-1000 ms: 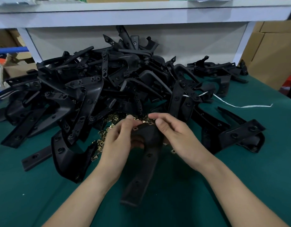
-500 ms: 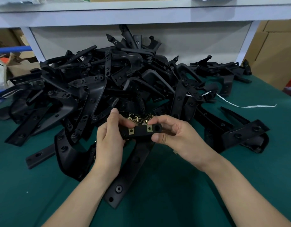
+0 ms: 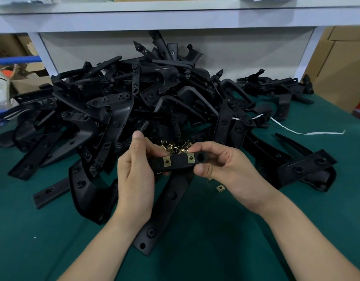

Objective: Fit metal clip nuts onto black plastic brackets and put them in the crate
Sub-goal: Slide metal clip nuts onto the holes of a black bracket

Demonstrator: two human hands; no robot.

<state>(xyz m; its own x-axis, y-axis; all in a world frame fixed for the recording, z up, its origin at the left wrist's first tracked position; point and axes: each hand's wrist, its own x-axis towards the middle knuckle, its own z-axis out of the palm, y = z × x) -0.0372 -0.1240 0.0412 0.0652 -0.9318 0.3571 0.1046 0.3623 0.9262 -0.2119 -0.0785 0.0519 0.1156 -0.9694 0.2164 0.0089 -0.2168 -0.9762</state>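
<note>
I hold one black plastic bracket (image 3: 178, 164) over the green table, its short end turned towards me and its long arm hanging down to the table. My left hand (image 3: 135, 177) grips the short end's left side; my right hand (image 3: 223, 167) pinches its right side. Two brass clip nuts sit on that end, one on the left (image 3: 167, 161) and one on the right (image 3: 191, 158). A heap of loose brass clip nuts (image 3: 176, 146) lies just behind my hands. One stray clip nut (image 3: 220, 188) lies on the table under my right wrist. No crate is in view.
A big pile of black brackets (image 3: 134, 106) fills the back of the green table (image 3: 225, 240). More brackets (image 3: 308, 167) lie at the right, a flat strip (image 3: 51, 192) at the left. A white shelf (image 3: 175, 19) runs overhead. Cardboard boxes (image 3: 341, 65) stand at the right.
The bracket's short end was tipped up towards me, so its two clip nuts now face the camera. Both hands shifted from pressing on top to holding its two sides.
</note>
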